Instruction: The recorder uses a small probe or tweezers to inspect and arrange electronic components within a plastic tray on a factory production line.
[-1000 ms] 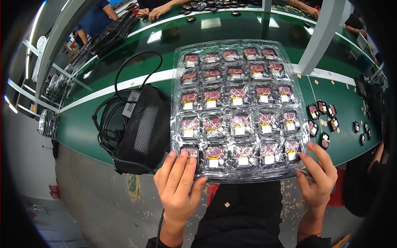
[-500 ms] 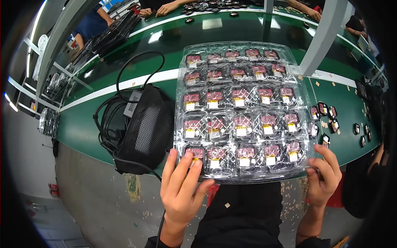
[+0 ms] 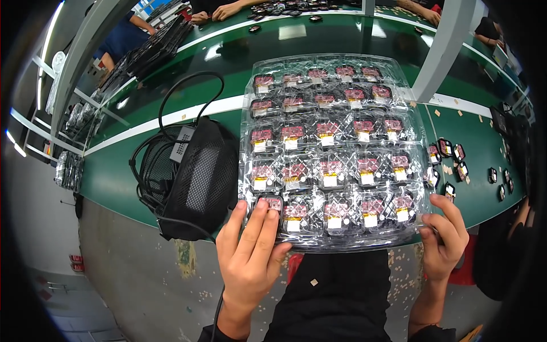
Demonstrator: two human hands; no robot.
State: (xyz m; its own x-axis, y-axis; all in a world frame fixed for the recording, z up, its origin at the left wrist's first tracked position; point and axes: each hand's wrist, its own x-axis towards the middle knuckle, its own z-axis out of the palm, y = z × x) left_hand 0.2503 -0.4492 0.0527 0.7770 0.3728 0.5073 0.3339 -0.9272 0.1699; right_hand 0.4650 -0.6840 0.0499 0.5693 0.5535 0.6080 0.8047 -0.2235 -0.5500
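A clear plastic blister tray lies before me, its near edge reaching past the bench edge. Rows of small black-framed electronic modules sit in its pockets, each with a red board and a white-and-yellow patch. My left hand rests with fingers stretched out over the near left pocket. Its fingertips touch the module there and partly cover it. At the near right corner, my right hand has thumb and fingers closed on the tray's edge.
Left of the tray stands a black mesh bag with cables. Loose modules lie on the green bench at right. A grey post rises behind the tray's right side. Other people's hands work across the bench.
My left fingers have shifted slightly left and away from me, over the near left module. The tray sits a touch further left in view. My right hand keeps its place at the corner.
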